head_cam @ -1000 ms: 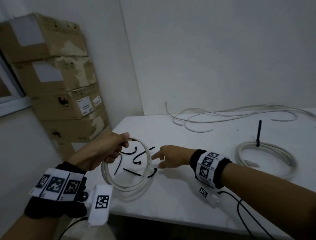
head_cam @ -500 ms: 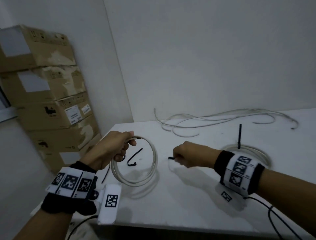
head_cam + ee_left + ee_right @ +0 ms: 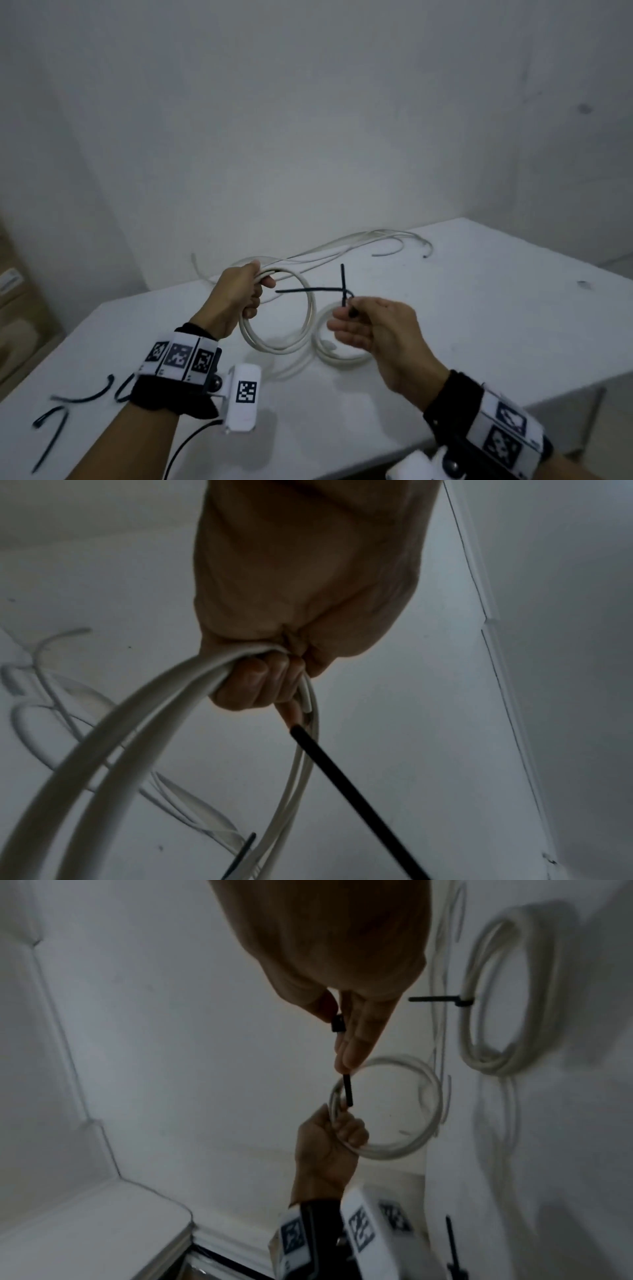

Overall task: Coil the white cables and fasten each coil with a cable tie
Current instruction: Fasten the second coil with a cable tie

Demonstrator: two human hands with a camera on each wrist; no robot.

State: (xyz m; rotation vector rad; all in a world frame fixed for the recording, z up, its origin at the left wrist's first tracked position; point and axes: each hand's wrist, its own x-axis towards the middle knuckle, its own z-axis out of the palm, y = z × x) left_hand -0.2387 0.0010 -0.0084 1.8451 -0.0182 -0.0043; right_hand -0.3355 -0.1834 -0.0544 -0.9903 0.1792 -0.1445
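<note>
1. Cable coil held upright above the table, its top bunched in the left hand, fingers wrapped tight around the strands.
2. Right hand pinches a black cable tie by its head; the tip points toward the left hand.
3. Second coil, already tied, lies on the table behind the right hand.
4. Loose cables near the wall; spare ties at left.

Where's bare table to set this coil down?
Bare: right side of the table, between the tied coil and the right edge; the strip between that coil and the near edge. Crowded: loose cables along the wall, spare ties at the near-left corner.
</note>
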